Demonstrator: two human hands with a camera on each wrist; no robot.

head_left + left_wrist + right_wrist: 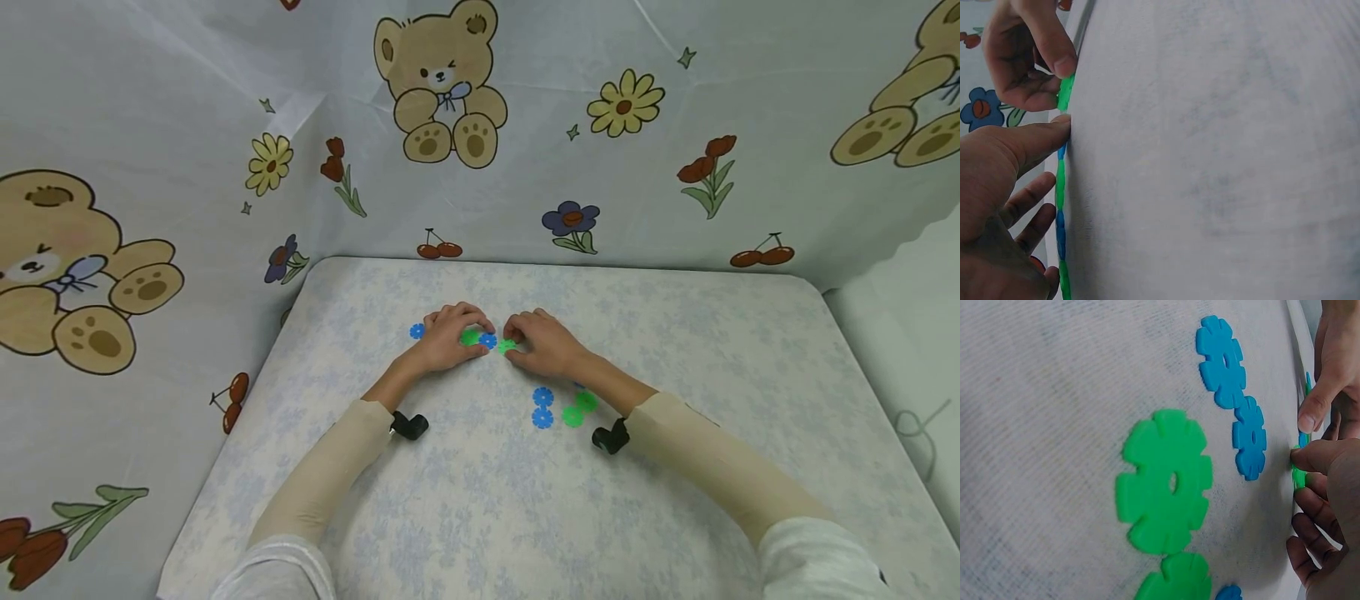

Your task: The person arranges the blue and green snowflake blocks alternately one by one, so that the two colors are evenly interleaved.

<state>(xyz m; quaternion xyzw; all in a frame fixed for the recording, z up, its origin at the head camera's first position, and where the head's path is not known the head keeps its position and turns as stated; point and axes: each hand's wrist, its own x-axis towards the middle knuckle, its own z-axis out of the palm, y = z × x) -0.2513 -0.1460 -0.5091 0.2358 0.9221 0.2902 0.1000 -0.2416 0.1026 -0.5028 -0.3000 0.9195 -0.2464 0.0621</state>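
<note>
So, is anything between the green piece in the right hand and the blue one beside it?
Nothing visible: the green piece that the right hand pinches sits beside the blue piece, with nothing seen between them. The left hand frames the blue piece.

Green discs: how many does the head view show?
4: a green disc by the left hand, another in the right hand, two near the right forearm. The left hand may hide more.
</note>
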